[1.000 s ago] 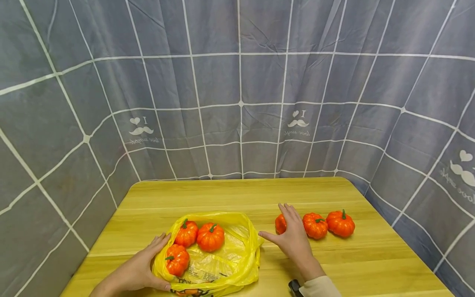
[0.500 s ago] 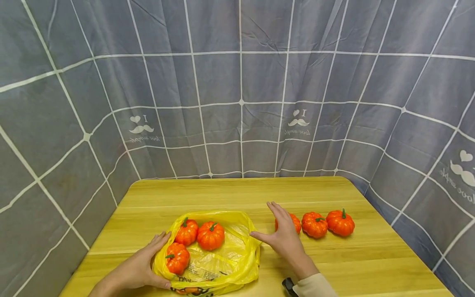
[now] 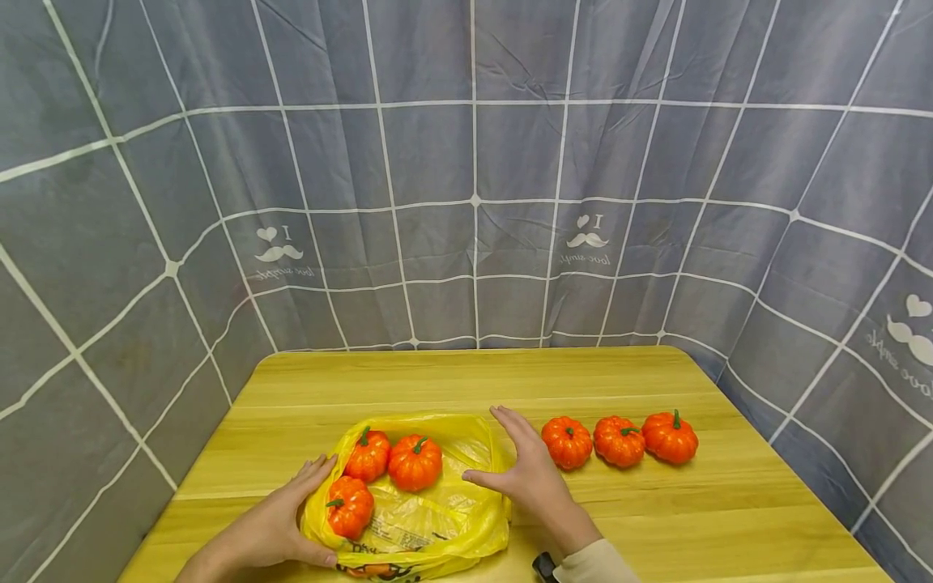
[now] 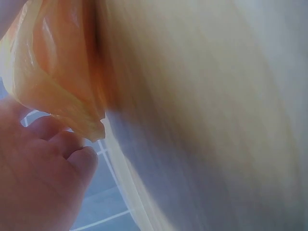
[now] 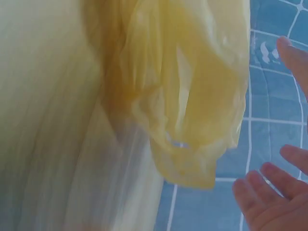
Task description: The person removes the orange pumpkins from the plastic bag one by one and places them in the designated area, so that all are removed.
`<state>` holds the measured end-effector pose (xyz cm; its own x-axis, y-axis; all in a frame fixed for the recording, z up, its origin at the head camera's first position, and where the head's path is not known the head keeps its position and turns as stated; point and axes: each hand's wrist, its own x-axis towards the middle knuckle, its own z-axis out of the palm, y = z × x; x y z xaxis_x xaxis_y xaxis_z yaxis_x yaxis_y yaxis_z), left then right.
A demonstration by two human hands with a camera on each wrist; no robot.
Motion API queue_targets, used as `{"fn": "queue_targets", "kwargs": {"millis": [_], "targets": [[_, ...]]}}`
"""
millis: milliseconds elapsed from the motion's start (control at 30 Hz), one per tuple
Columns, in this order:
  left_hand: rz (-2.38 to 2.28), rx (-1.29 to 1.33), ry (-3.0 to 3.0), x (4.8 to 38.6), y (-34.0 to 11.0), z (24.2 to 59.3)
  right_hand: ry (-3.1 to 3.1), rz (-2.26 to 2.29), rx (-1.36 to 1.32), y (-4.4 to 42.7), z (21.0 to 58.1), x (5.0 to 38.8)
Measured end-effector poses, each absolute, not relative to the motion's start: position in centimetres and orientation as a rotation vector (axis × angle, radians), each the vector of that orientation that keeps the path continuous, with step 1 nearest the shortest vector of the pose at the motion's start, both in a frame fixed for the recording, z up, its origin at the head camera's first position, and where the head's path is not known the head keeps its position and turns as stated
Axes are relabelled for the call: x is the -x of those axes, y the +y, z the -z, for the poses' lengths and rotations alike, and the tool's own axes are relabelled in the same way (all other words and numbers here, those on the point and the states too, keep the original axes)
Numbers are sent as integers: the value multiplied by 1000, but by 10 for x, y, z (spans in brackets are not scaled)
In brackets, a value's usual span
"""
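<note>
In the head view a yellow plastic bag (image 3: 466, 530) lies with its mouth open upward, dark print showing on its near side. Three small orange pumpkins (image 3: 415, 463) with green stems are grouped in its left part. My left hand (image 3: 266, 518) holds the bag's left side, thumb at the near rim and fingers on the far side. The left wrist view shows its bent fingers against the plastic (image 4: 57, 91). My right hand (image 3: 535, 478) hovers at the bag's right rim, fingers apart, holding nothing. In the right wrist view its fingertips stand clear of the plastic (image 5: 192, 96).
Three more orange pumpkins (image 3: 619, 441) stand in a row to the right of my right hand. All rests on a yellow wood-grain table (image 3: 466, 380). A grey curtain with white grid lines (image 3: 437, 162) surrounds the table's far edge and sides.
My right hand has moved left, from over the pumpkin row to the bag's right rim, uncovering the leftmost pumpkin of that row. My left hand has kept its place on the bag.
</note>
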<state>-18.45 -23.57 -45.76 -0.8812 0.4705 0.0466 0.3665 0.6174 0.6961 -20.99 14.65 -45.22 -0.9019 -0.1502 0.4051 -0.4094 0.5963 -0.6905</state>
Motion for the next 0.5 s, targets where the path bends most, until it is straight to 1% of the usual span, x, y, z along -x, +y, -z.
{"fn": "queue_targets", "kwargs": {"millis": [300,500], "targets": [[-1125,-680,2687,186,-236,458,-2481,-1217,-568,131,455,210],[-1133,-680,2672,187,-237,458,-2401,-1344,-640,121,456,212]]}}
